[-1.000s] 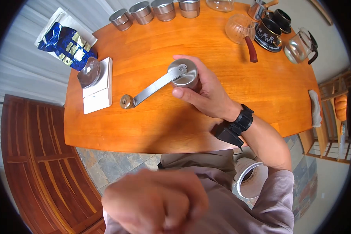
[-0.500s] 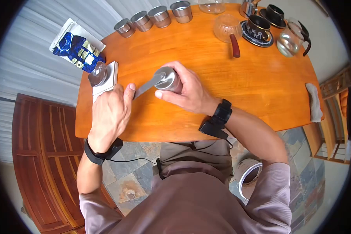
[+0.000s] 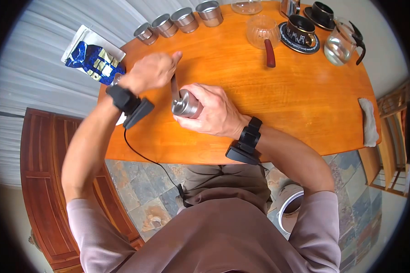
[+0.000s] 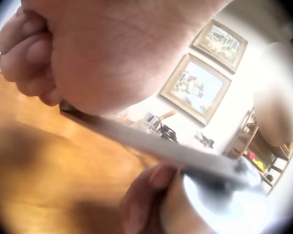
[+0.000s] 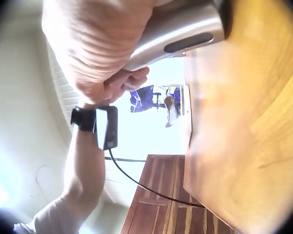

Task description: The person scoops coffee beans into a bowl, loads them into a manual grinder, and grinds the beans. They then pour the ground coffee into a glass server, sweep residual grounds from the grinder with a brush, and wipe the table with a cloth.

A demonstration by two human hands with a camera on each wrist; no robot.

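My right hand (image 3: 216, 111) grips the body of a metal hand coffee grinder (image 3: 187, 108), its lid facing up and toward the left. From the lid a flat crank arm (image 3: 175, 88) points toward the far side of the table. At the crank's outer end is my left hand (image 3: 152, 70), fingers curled round the knob, which they hide; the thumb sticks out. In the left wrist view the crank arm (image 4: 151, 146) runs from under the curled fingers to the bright lid. A dark oval slot marks the grinder's steel side (image 5: 185, 36) in the right wrist view.
A blue-and-white bag (image 3: 95, 59) stands at the far left, near a partly hidden white scale (image 3: 121, 119). Several metal cups (image 3: 184, 20) line the back edge. At right are a red-handled glass pot (image 3: 263, 34), a black cup (image 3: 300, 29), a glass jug (image 3: 339, 49) and a cloth (image 3: 368, 122).
My left hand came up from near my body, took the crank knob and swung it away from me, turning the crank from left-pointing to far-pointing. The right hand and grinder shifted left and nearer.
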